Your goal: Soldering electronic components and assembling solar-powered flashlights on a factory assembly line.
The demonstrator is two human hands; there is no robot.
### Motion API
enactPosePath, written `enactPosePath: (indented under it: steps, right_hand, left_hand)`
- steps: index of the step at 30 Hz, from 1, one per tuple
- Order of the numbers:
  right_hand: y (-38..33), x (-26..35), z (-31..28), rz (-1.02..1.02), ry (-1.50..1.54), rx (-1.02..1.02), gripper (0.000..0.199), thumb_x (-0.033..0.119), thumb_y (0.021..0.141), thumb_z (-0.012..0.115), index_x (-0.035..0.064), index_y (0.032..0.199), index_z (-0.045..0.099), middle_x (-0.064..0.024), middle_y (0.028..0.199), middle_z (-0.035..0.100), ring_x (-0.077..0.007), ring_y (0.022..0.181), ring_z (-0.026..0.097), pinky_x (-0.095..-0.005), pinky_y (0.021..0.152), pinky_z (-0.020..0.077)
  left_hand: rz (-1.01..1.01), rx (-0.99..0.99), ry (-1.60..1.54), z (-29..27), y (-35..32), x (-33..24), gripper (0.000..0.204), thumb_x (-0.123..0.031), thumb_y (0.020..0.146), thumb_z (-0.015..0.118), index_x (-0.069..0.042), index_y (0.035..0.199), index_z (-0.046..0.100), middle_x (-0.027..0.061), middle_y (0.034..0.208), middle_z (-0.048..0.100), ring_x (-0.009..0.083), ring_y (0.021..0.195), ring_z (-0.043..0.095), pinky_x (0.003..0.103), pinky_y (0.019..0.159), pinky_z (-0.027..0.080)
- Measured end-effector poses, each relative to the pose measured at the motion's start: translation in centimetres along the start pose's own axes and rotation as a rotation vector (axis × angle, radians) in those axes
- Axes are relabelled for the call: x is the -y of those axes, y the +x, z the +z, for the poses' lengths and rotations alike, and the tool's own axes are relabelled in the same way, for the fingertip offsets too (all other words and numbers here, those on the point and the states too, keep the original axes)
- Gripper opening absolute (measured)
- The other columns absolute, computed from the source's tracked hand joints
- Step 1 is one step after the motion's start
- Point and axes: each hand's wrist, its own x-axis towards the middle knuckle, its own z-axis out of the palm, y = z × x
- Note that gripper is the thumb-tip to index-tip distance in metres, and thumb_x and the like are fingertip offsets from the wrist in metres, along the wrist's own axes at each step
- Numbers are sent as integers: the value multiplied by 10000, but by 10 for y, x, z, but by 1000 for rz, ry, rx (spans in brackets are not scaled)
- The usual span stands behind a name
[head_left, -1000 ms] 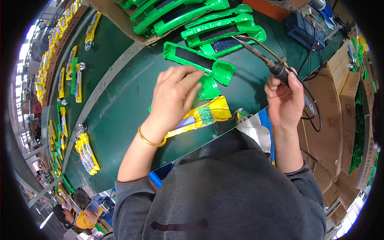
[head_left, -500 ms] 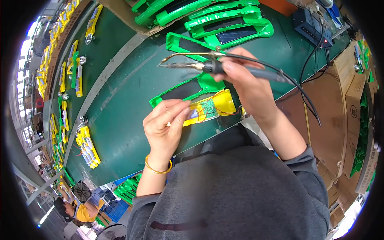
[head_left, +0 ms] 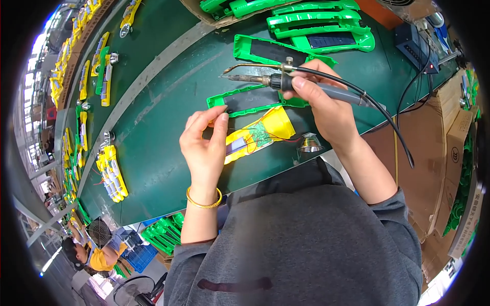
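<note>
My right hand (head_left: 331, 104) is closed around a soldering iron (head_left: 275, 80) with a brass solder-feed tube clamped along it. Its tip points left, above the green frame (head_left: 255, 98) and apart from it. Thumb and forefinger of my left hand (head_left: 204, 143) are pinched together at the frame's near left corner; whatever sits between them is too small to make out. Just right of that hand lies a yellow lamp housing (head_left: 284, 122) with a green circuit board (head_left: 259, 133), a grey-blue cell and thin red and black wires. A silver reflector cup (head_left: 310, 143) rests beside the housing's right end.
Several green shells (head_left: 319, 23) lie at the back, near a cardboard box (head_left: 219, 21). A blue soldering station (head_left: 416, 48) stands far right. Yellow units with cells (head_left: 112, 176) line the left side. Beyond the bench, lower left, another person (head_left: 99, 255) sits near a fan.
My head view has shifted. The left hand has lifted off the yellow housing toward the green frame, uncovering more of the cell. The reflector cup now shows fully; the iron stays in my right hand.
</note>
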Motion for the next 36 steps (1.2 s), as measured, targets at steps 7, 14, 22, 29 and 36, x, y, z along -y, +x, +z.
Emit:
enactPosePath:
  steps: [7, 14, 22, 29, 36]
  right_hand:
    - [-46, 13, -20, 206, 157, -161, 181, 155, 872, 562, 7, 969, 523, -90, 866, 604, -157, 755, 636, -361, 816, 557]
    - [-44, 22, -24, 140, -153, -100, 166, 136, 821, 596, 7, 906, 536, -80, 764, 607, -113, 655, 582, -236, 569, 473]
    - [-45, 19, -27, 40, -503, 121, 148, 49, 756, 701, 11, 816, 571, -16, 706, 613, -60, 598, 562, -221, 526, 440]
    - [-43, 18, -24, 185, -429, 142, 150, 16, 723, 686, 6, 807, 563, -12, 713, 579, -61, 629, 514, -222, 557, 411]
    - [-42, 12, -26, 138, -447, 169, 132, 6, 750, 679, 1, 809, 561, -8, 705, 573, -55, 598, 526, -211, 525, 415]
  left_hand:
    - [-241, 373, -199, -18, -11, -8, 95, -7, 792, 628, -12, 870, 682, 44, 671, 541, 118, 619, 527, 247, 579, 425]
    - [-89, 558, 152, -17, 9, -15, 28, -53, 722, 660, -48, 750, 658, 72, 666, 570, 238, 616, 565, 337, 574, 448]
    - [-6, 675, 273, -11, 13, -16, 32, -82, 735, 635, -75, 708, 650, 72, 668, 555, 263, 692, 566, 371, 714, 390]
    - [80, 562, 421, -5, 7, -23, 50, -96, 748, 642, -76, 703, 650, 73, 669, 557, 261, 690, 556, 376, 735, 353]
    - [117, 545, 438, -1, 7, -23, 62, -104, 743, 647, -67, 694, 640, 69, 653, 565, 253, 668, 553, 369, 733, 350]
